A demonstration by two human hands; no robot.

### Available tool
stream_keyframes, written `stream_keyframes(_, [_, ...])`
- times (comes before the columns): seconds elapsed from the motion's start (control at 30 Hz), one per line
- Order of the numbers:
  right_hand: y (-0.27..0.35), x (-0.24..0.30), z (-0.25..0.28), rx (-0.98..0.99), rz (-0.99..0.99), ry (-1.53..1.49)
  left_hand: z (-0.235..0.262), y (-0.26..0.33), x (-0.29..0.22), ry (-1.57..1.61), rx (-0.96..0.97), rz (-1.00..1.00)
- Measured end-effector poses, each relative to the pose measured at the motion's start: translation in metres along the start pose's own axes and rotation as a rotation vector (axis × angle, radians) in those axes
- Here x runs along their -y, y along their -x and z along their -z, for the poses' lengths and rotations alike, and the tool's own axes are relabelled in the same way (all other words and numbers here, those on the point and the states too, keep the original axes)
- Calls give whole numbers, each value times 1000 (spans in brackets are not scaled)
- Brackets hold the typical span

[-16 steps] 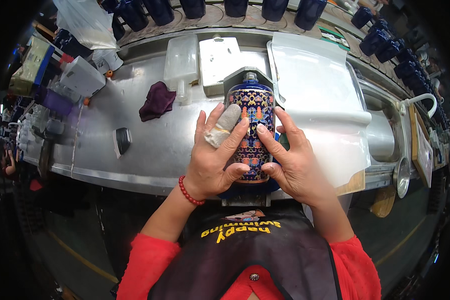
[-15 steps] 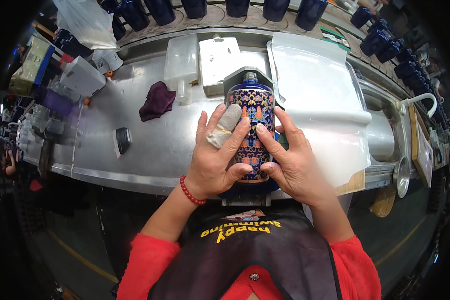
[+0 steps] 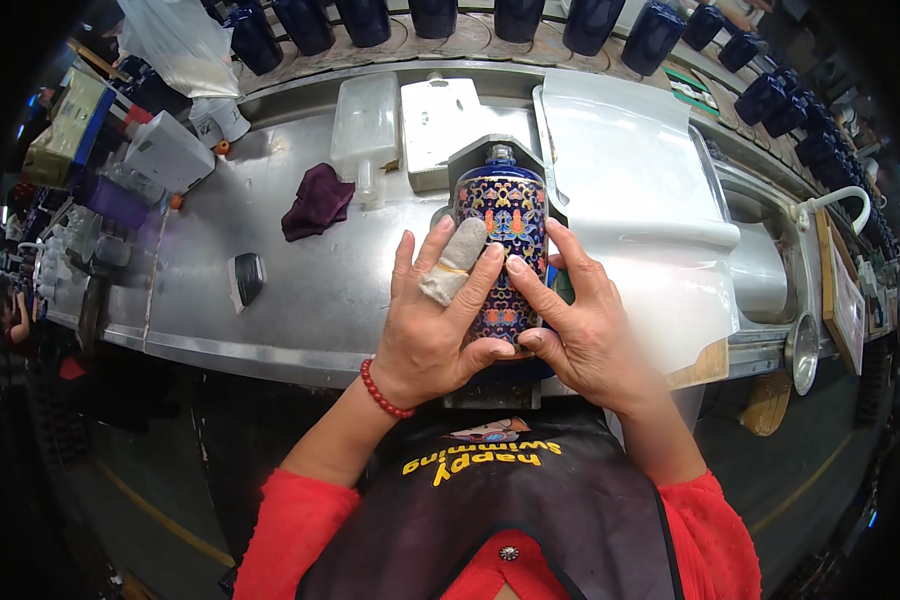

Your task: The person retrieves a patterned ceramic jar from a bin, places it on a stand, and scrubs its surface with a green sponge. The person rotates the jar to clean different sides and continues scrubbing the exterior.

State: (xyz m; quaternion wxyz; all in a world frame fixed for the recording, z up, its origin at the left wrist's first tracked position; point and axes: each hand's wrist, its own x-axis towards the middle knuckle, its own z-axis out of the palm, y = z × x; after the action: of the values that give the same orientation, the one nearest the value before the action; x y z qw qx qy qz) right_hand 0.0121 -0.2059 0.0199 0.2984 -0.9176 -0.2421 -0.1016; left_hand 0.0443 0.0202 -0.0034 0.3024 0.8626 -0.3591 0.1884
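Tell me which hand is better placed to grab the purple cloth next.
Left, probably. The left hand is on the left side of the patterned bottle, nearer the purple cloth; the right hand is on the bottle's right side and would likely have to cross over.

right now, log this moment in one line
left hand: touching bottle; right hand: touching bottle; bottle: neck pointing forward; cloth: on counter

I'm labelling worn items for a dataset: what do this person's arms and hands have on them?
Red sleeves end near the elbows. The left hand has a grey cloth finger cover on its middle finger, bound by a yellowish band, with a red bead bracelet at the wrist. The right hand has nothing visible on it.
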Motion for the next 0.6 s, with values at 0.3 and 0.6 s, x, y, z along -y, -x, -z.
stream_keyframes(0.3, [2, 2, 1, -8, 20, 5, 0, 3, 1, -16, 5, -16])
stream_keyframes(0.6, [26, 10, 3, 11, -3, -5, -1, 34, -7, 113, -89, 38])
